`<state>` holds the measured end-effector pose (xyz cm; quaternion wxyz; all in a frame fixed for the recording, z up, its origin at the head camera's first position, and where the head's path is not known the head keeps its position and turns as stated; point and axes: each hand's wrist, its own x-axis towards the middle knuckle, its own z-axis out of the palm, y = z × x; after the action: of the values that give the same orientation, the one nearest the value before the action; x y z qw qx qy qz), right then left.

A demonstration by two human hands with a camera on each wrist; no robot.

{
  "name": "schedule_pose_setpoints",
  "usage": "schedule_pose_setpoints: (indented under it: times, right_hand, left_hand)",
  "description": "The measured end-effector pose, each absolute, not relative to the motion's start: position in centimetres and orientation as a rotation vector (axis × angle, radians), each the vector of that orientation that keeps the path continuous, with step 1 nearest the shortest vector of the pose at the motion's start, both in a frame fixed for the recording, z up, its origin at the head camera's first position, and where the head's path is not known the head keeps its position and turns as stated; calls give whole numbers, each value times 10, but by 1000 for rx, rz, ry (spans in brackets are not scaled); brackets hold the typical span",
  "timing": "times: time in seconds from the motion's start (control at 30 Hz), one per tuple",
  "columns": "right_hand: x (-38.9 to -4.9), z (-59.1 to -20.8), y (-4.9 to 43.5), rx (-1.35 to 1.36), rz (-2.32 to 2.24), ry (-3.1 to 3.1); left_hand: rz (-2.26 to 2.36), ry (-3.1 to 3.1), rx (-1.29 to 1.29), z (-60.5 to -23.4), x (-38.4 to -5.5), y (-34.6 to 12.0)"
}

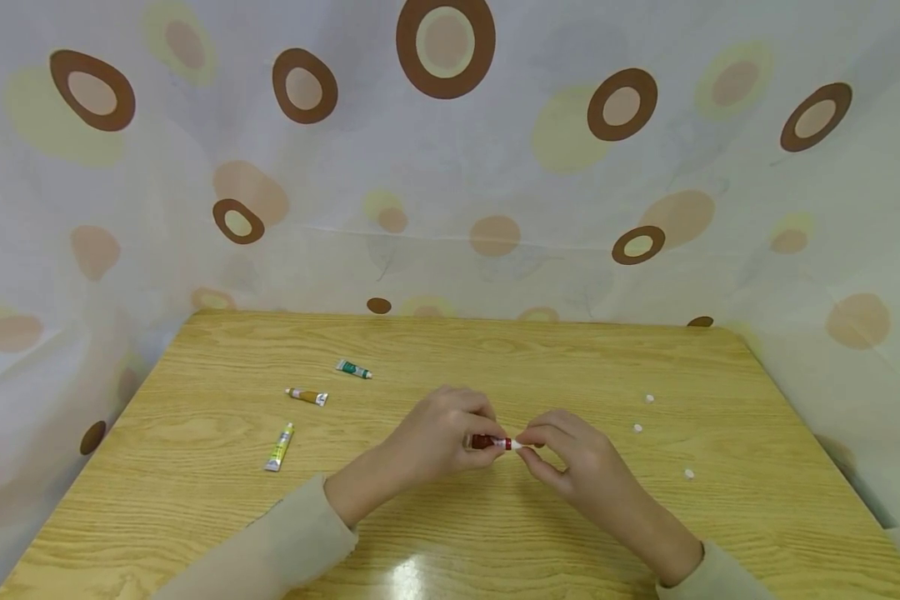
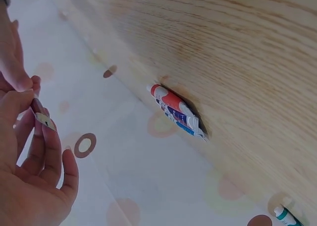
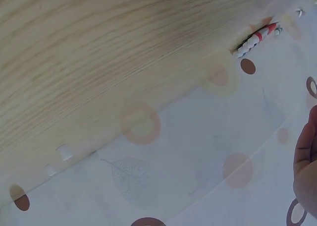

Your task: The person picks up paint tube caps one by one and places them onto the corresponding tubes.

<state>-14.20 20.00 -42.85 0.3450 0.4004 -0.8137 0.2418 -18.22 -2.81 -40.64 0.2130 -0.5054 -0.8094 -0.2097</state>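
Note:
In the head view my left hand [image 1: 444,429] grips a small paint tube [image 1: 483,442], dark reddish-brown with a bright red band. The thumb and fingers of my right hand [image 1: 581,458] pinch the white cap [image 1: 517,445] at its end. Part of the tube is hidden by the fingers. The left wrist view shows both hands meeting at the left edge, with the held tube's pale flat end [image 2: 45,120] showing. A red-and-white paint tube [image 2: 176,108] lies on the table in that view. Only part of the right hand [image 3: 306,171] enters the right wrist view.
Left of the hands lie a green tube [image 1: 355,369], an ochre tube [image 1: 307,397] and a yellow tube [image 1: 279,447]. Three small white caps [image 1: 649,398] are scattered on the right. A patterned curtain [image 1: 450,192] borders the wooden table [image 1: 495,350] at the back and sides.

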Motion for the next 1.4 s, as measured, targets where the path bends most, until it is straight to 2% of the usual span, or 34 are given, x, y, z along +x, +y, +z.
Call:
schedule_pose_setpoints:
  times: [0.47, 0.87, 1.4]
  right_hand:
    - [-148, -434, 202, 1079, 710, -2151]
    - [-150, -437, 210, 994, 639, -2182]
    - [-150, -443, 238, 906, 633, -2200]
  left_hand:
    - [-441, -2239, -1357, -411, -182, -25]
    - [-588, -2454, -1245, -420, -189, -30]
    - [-546, -2637, -1141, -441, -202, -39]
